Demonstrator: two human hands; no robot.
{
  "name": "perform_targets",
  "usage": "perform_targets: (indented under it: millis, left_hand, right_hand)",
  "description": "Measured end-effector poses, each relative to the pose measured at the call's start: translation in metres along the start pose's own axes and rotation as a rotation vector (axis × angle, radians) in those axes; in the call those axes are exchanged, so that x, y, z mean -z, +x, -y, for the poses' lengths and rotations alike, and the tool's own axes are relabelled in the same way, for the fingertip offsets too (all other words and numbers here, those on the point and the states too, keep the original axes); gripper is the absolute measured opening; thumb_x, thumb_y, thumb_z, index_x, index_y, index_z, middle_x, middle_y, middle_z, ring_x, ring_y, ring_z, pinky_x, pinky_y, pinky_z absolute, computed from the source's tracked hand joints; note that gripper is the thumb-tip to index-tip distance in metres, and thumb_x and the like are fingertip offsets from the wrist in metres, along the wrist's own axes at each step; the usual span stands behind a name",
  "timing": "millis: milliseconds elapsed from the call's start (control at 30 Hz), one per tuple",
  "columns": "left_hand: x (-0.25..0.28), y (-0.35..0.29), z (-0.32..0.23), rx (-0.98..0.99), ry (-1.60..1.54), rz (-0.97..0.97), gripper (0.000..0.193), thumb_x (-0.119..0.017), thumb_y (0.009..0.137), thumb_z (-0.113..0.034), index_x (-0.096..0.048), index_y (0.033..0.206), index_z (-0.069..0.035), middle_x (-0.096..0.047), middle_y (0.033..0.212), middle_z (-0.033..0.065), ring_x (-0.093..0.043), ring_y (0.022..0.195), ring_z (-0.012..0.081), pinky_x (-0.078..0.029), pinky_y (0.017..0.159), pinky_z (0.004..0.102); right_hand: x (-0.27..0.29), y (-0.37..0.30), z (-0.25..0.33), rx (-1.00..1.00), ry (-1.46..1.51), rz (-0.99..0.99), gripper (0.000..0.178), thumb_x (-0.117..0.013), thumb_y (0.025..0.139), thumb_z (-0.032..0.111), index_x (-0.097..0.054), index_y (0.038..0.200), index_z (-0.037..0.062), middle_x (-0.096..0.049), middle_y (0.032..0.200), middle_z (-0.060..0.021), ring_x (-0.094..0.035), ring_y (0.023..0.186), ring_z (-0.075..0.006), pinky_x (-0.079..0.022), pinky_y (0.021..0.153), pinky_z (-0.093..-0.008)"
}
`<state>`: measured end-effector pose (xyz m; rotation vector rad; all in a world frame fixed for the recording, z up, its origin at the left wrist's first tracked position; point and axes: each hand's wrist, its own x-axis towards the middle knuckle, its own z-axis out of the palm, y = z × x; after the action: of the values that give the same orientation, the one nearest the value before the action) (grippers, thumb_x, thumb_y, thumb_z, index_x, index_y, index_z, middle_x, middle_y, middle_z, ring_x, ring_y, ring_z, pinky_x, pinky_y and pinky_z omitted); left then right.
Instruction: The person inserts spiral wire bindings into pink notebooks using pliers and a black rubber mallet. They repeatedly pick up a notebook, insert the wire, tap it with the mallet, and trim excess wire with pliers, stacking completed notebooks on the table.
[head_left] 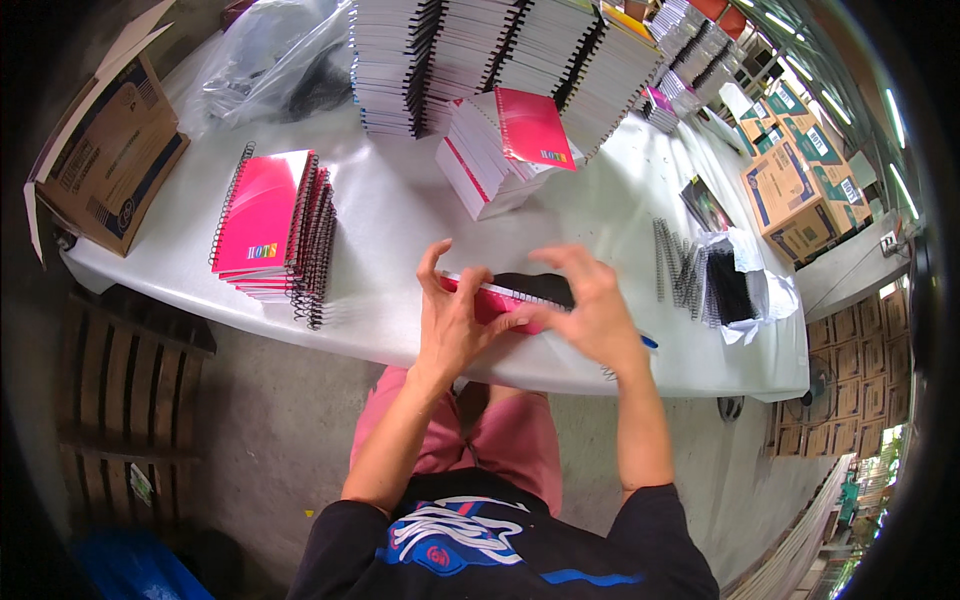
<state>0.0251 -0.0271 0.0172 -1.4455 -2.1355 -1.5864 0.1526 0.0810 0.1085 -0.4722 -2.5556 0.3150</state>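
A notebook (492,306) with a pink cover, a white punched edge and a dark back stands on its side near the table's front edge. My left hand (452,318) grips it at its left end, thumb on the pink cover and a finger over the top edge, with the index finger raised. At the right end, my right hand (596,308) arches over the notebook. Its thumb rests by the cover and its slightly blurred fingers are spread apart above the dark back. Past the notebook stands a block of unbound pages topped by a pink cover (535,125).
Coil-bound pink notebooks (262,215) are stacked at the left. Tall piles of bound books (385,70) line the back. Loose black coils (675,262), a white wrapper holding more coils (770,300) and a blue pen (648,341) lie right. An open carton (115,150) stands far left.
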Motion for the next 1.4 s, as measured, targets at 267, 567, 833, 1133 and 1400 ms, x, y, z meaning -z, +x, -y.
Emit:
perform_targets:
  millis: [267, 567, 833, 1133, 1400]
  left_hand:
    - [-0.010, -0.006, -0.005, 0.098, -0.055, -0.075, 0.065, -0.091, 0.052, -0.029, -0.047, 0.095, -0.007, -0.027, 0.118, 0.0192, -0.041, 0.099, 0.0348, -0.046, 0.069, 0.0430]
    - [-0.005, -0.008, -0.005, 0.052, 0.013, -0.024, 0.066, -0.086, 0.052, -0.011, -0.042, 0.101, -0.007, -0.028, 0.116, 0.0192, -0.042, 0.090, 0.0347, -0.047, 0.068, 0.0428]
    - [-0.007, -0.008, -0.005, 0.050, 0.031, -0.054, 0.053, -0.077, 0.062, -0.005, -0.041, 0.100, -0.006, -0.028, 0.116, 0.0185, -0.045, 0.086, 0.0348, -0.047, 0.065, 0.0415]
    - [-0.010, -0.011, -0.001, -0.056, 0.044, -0.070, 0.055, -0.078, 0.061, -0.003, -0.041, 0.102, -0.006, -0.028, 0.115, 0.0176, -0.045, 0.085, 0.0325, -0.046, 0.063, 0.0418]
    - [0.022, 0.001, 0.003, -0.076, -0.132, 0.087, 0.071, -0.088, 0.047, -0.041, -0.049, 0.096, -0.006, -0.032, 0.110, 0.0161, -0.045, 0.091, 0.0311, -0.047, 0.066, 0.0403]
  right_hand:
    - [-0.021, -0.016, 0.004, -0.036, 0.020, 0.088, 0.022, -0.066, 0.082, 0.029, -0.064, 0.092, 0.0100, -0.065, 0.080, -0.0034, -0.062, 0.082, -0.0208, -0.032, 0.094, -0.0414]
    - [-0.021, -0.012, 0.020, -0.111, 0.101, 0.042, 0.021, -0.060, 0.086, 0.030, -0.066, 0.093, 0.0103, -0.065, 0.090, -0.0024, -0.060, 0.084, -0.0207, -0.032, 0.088, -0.0456]
    - [-0.021, -0.016, 0.029, -0.067, 0.016, 0.018, 0.027, -0.065, 0.080, 0.035, -0.066, 0.089, 0.0101, -0.064, 0.086, -0.0015, -0.059, 0.080, -0.0212, -0.033, 0.082, -0.0434]
    - [-0.021, 0.000, 0.029, -0.373, 0.027, 0.087, 0.019, -0.062, 0.075, 0.025, -0.068, 0.067, 0.0092, -0.063, 0.061, -0.0038, -0.059, 0.057, -0.0226, -0.040, 0.073, -0.0375]
    - [-0.004, 0.006, -0.043, -0.134, 0.551, 0.506, 0.052, -0.064, 0.077, 0.023, -0.047, 0.125, 0.0086, -0.051, 0.119, -0.0147, -0.053, 0.107, -0.0289, -0.043, 0.091, -0.0367]
